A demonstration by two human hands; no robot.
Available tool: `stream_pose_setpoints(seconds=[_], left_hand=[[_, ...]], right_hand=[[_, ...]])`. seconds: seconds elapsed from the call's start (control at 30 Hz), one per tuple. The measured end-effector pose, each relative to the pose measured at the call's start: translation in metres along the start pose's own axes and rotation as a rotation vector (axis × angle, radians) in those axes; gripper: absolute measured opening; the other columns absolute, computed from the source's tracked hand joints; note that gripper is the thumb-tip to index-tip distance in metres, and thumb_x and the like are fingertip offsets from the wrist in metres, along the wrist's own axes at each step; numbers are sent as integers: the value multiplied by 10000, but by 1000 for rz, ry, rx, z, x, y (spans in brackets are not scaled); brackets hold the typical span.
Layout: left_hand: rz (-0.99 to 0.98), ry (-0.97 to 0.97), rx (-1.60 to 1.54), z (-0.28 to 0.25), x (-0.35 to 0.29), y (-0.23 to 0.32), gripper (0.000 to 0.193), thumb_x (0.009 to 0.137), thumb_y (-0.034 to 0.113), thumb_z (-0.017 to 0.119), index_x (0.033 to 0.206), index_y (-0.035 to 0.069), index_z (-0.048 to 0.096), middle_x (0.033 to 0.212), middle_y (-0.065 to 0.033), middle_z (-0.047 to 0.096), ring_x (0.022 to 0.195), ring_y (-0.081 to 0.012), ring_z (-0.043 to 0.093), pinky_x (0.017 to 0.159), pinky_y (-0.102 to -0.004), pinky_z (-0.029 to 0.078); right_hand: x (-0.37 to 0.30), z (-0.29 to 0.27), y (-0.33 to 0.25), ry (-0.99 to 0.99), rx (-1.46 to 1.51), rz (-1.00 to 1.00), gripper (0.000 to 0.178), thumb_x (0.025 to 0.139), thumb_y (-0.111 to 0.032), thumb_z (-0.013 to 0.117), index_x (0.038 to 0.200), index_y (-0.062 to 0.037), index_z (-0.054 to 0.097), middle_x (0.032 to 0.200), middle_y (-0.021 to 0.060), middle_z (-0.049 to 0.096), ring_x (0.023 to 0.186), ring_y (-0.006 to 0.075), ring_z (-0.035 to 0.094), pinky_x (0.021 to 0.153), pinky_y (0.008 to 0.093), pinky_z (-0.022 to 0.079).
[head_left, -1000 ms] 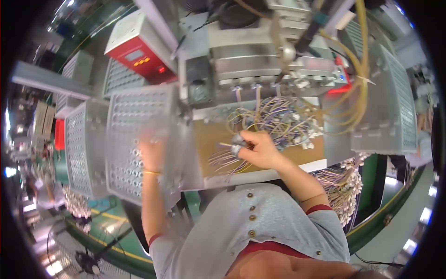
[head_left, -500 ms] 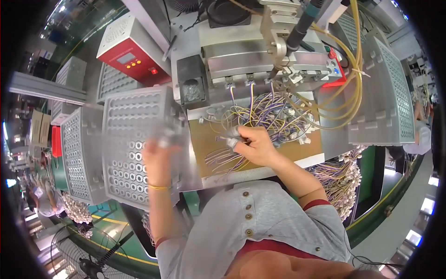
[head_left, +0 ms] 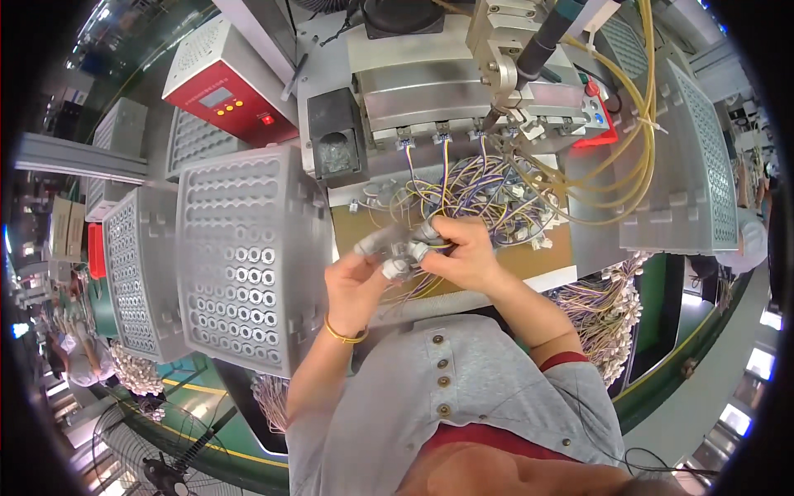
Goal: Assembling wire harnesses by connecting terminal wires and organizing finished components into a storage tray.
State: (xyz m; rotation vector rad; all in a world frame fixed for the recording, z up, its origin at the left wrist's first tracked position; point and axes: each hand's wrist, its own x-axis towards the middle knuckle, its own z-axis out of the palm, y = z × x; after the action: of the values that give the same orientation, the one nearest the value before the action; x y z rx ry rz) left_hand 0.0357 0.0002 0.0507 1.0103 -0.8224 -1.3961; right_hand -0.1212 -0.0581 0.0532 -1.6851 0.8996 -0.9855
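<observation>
In front of my chest both hands meet over the brown work board (head_left: pixel 351 240). My right hand (head_left: pixel 465 255), with pale covers on its fingertips, pinches a wire lead with a small connector; the purple and yellow wires trail below the fingers. My left hand (head_left: pixel 357 279), also with covered fingertips, is closed up against the right fingertips. A small greyish part shows between the two hands, too blurred to name. Just beyond them lies a tangled heap of wire leads (head_left: pixel 488 194) with white connectors. Several leads run from the heap side up to the metal fixture (head_left: pixel 447 107).
To the left stands a grey tray (head_left: pixel 211 215) holding rows of round, ring-like parts. Behind it is a red and white control box (head_left: pixel 227 103). A black box (head_left: pixel 335 120) sits beside the fixture. Yellow tubes (head_left: pixel 645 157) loop down on the right, before another grey tray (head_left: pixel 682 157).
My left hand has moved right, from over the grey tray to my right hand's fingertips. My right hand stays almost in place, still pinching the lead.
</observation>
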Motion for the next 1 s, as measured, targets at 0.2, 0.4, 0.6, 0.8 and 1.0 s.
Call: stream_pose_setpoints(seconds=[0.2,0.4,0.6,0.8,1.0], left_hand=[[109,-43,136,10,5,0,254,746,-80,559,998,-51,560,966,-79,576,851,-136,550,753,-260,461],[-59,88,-184,16,18,-9,156,792,22,518,934,-9,575,851,-71,608,637,-116,566,498,-214,454],[-240,-123,-231,52,25,-16,364,768,12,544,1123,32,466,911,-56,571,741,-153,558,565,-258,468],[566,-382,1379,24,10,-93,230,695,8,602,920,-13,563,824,-49,583,761,-107,559,614,-245,449],[23,-214,763,34,14,-84,148,696,14,601,842,-9,605,756,-40,604,673,-63,550,592,-199,434]], right_hand=[[4,-7,-10,-154,66,110,138,605,-48,586,610,2,457,510,11,416,472,46,356,416,228,305],[-3,-15,-7,-96,116,243,115,706,-80,560,711,-8,472,570,15,463,523,53,385,474,230,346],[-8,-42,13,-104,450,394,224,715,-63,580,933,-10,566,695,-2,572,596,46,504,511,188,380],[-6,-117,77,895,499,107,32,703,-66,514,680,-71,492,595,-23,473,447,56,401,381,202,321],[19,-121,89,912,405,264,33,733,-58,477,711,-51,500,580,2,478,389,58,390,348,189,314]])
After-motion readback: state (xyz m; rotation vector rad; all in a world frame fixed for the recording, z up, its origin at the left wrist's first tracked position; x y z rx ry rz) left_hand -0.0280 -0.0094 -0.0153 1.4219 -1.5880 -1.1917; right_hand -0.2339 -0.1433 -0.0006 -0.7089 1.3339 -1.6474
